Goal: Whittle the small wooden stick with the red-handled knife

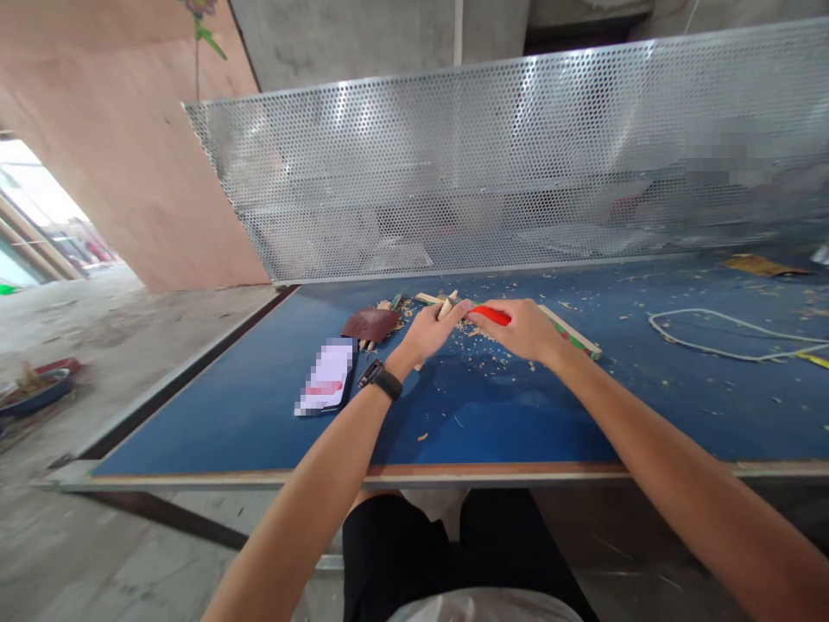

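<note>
My left hand point(427, 333), with a black watch on its wrist, is closed around a pale wooden stick point(446, 308). The stick's upper end shows past the fingers, and a bit of it shows below the palm. My right hand point(522, 326) grips a red-handled tool point(490, 314). Its working end meets the left thumb and cannot be made out. Both hands are close together above the blue tabletop point(492, 423). Pale wood shavings point(496, 350) lie scattered under and around them. Beside the right hand lies a wooden strip with green and red on its side point(573, 335).
Left of my hands, a brown sheet point(372, 324) lies over several thin sticks, near a phone point(327, 376). A pale cord loop point(705, 354) lies at the right. An upright perforated metal panel point(485, 173) borders the table's back. A brownish scrap point(764, 265) lies at the far right.
</note>
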Demonstrator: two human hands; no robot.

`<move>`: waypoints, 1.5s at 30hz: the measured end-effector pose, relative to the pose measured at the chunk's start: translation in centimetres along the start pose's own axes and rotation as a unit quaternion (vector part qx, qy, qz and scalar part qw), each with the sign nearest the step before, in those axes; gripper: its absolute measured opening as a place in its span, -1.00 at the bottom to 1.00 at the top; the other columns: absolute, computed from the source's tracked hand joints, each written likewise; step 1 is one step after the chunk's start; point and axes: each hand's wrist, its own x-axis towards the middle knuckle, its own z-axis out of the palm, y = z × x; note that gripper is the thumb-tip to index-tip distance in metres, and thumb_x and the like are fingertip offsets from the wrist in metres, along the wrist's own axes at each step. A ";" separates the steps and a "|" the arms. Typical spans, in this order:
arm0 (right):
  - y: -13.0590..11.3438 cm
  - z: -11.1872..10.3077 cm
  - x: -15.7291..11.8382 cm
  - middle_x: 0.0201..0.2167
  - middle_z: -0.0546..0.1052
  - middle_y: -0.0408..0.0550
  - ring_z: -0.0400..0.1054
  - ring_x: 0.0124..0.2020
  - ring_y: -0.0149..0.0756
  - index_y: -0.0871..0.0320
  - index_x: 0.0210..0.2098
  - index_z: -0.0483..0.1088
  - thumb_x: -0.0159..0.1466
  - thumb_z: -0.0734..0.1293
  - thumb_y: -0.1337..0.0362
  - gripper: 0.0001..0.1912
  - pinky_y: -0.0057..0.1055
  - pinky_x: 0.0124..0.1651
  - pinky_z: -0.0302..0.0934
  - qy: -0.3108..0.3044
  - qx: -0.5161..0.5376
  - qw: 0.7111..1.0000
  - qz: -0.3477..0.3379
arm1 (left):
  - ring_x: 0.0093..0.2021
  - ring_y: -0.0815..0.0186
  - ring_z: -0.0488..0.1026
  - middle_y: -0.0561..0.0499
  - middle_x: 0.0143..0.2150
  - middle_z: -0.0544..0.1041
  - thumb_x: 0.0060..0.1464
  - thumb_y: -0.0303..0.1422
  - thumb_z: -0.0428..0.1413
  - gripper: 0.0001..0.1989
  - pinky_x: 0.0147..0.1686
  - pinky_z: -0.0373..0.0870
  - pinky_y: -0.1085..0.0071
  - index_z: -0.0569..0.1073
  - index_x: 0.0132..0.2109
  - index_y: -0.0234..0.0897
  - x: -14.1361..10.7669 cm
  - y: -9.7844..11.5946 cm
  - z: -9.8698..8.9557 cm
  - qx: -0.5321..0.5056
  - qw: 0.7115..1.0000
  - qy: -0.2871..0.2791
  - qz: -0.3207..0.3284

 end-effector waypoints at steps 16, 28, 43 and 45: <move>0.2 0.3 0.0 -0.39 0.66 -0.02 0.49 -0.36 -0.07 -0.05 -0.21 0.68 0.37 0.28 -0.34 -0.43 -0.25 -0.34 0.11 0.099 -0.090 0.991 -0.005 | -0.47 0.36 0.15 0.09 -0.54 0.22 0.17 0.35 0.04 -0.32 -0.41 0.04 0.32 0.22 -0.46 -0.19 0.0 0.5 -0.2 0.011 1.000 0.005 -0.022; 1.1 0.1 0.2 -0.32 0.69 0.01 0.50 -0.33 -0.06 -0.02 -0.15 0.68 0.38 0.27 -0.34 -0.40 -0.22 -0.30 0.19 0.040 -0.048 0.998 0.003 | -0.47 0.36 0.07 0.11 -0.54 0.14 0.29 0.23 0.01 -0.36 -0.41 0.00 0.30 0.10 -0.48 -0.18 -0.6 0.9 -0.1 0.039 0.999 -0.007 0.020; 0.8 0.0 0.1 -0.35 0.67 -0.05 0.48 -0.34 -0.10 -0.02 -0.12 0.70 0.40 0.28 -0.31 -0.43 -0.24 -0.29 0.17 0.019 -0.005 1.000 -0.005 | -0.45 0.38 0.09 0.12 -0.50 0.18 0.24 0.29 0.02 -0.34 -0.40 0.02 0.32 0.16 -0.45 -0.19 -0.5 0.5 0.0 0.053 0.999 0.002 0.012; 1.1 -0.2 0.1 -0.41 0.64 -0.08 0.45 -0.39 -0.14 0.00 -0.12 0.70 0.38 0.28 -0.33 -0.40 -0.24 -0.31 0.17 0.001 0.019 1.000 0.002 | -0.45 0.38 0.10 0.12 -0.50 0.18 0.25 0.30 0.02 -0.34 -0.40 0.02 0.32 0.17 -0.45 -0.19 -0.6 0.5 0.0 0.055 0.998 0.000 0.022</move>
